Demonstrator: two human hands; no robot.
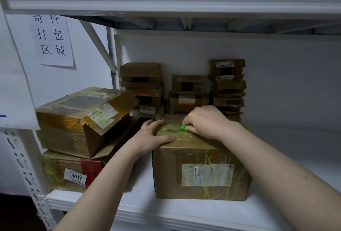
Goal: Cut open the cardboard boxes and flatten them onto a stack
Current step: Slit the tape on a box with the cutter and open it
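Cardboard box (201, 171), wrapped in clear tape and carrying a pale label on its front face, stands on the white shelf (184, 210) near the front edge, right of the middle. The left hand (153, 134) rests on the box's top left corner. Its fingers are relaxed and spread over the lid, and its thumb lies along the front top edge, so it holds nothing. The right hand (206, 121) lies on the top of the box towards the back, fingers curled round a small green cutter (184, 127). The cutter's tip points left and touches the taped lid. I cannot tell whether a blade is out.

Towards the shelf's left edge an opened box (73, 120) with a raised flap sits tilted on top of a lower box (73, 171), which has red tape and a sticker reading 3011. Along the back edge, against the wall, small brown boxes (227, 83) stand in three stacks. A paper sign (51, 40) with printed characters hangs on the wall at the upper left.
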